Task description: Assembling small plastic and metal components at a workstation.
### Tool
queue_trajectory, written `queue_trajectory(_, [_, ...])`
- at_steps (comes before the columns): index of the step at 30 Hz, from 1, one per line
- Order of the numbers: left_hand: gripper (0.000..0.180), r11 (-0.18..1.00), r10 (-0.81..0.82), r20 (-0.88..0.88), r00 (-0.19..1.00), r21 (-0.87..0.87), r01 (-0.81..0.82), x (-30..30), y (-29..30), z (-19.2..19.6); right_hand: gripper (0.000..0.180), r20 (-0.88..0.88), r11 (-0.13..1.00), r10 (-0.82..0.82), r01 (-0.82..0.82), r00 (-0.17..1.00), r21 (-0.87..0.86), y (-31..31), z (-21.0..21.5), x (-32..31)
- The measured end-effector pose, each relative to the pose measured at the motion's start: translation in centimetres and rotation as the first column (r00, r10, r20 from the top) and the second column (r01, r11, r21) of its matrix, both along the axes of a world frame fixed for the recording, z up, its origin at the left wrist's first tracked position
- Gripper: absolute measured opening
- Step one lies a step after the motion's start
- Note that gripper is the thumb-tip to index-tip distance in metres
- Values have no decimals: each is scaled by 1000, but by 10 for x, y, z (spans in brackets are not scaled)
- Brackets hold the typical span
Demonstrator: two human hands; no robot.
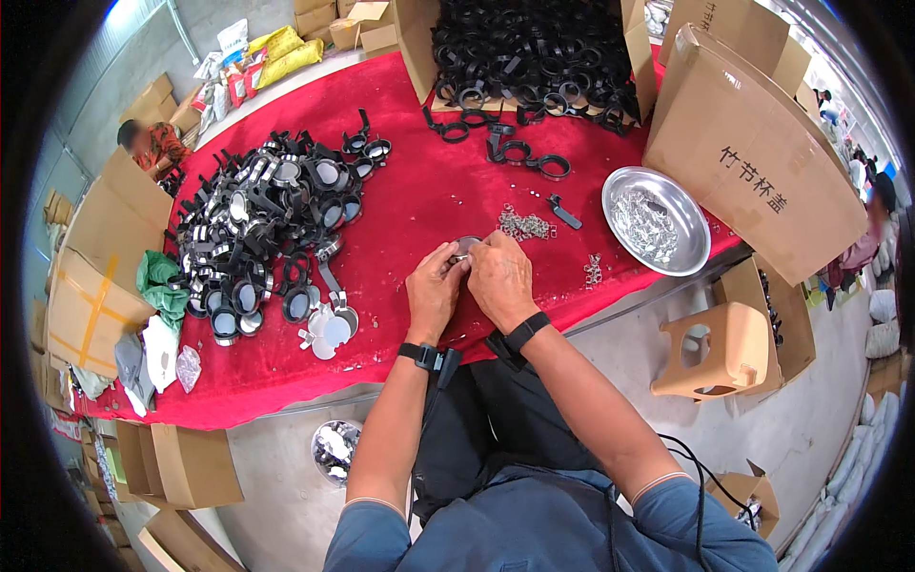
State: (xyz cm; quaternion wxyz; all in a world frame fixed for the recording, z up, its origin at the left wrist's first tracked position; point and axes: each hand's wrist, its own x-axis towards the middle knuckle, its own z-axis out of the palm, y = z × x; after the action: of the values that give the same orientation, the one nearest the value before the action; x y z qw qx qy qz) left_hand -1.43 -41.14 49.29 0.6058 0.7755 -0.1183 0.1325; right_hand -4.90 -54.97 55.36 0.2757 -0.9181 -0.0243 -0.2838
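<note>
My left hand and my right hand meet over the red-covered table, fingers closed around a small round cup lid. Most of that lid is hidden by the fingers. Just beyond my right hand lies a little heap of metal clasps, with a loose black strap piece next to it. Left of my hands a few flat silver discs lie at the edge of a big pile of black-and-silver lids. A smaller group of clasps rests to the right.
A steel bowl of small metal parts sits at the right table edge, by a large carton. An open box of black rings stands at the back. A tan stool is on the floor. Another person sits far left.
</note>
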Motion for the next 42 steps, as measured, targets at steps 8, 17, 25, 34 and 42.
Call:
queue_trajectory(8, [35,997,11,-67,998,-70,-16,8,7,-18,45,-339,972,57,25,939,234,-25,7,35])
queue_trajectory(17, [39,992,-120,-227,966,12,126,13,21,-3,48,-596,899,167,127,786,420,-32,-37,81])
queue_trajectory(25, [54,884,-214,152,965,450,125,-18,2,51,47,-525,890,37,211,850,405,-31,-24,66])
queue_trajectory(34, [63,888,-161,62,985,445,117,-14,-1,46,22,-242,940,58,29,969,340,-94,-39,37])
queue_trajectory(42, [64,930,-135,-4,991,344,128,-20,-2,48,20,-286,995,-94,78,954,-68,-195,-34,51])
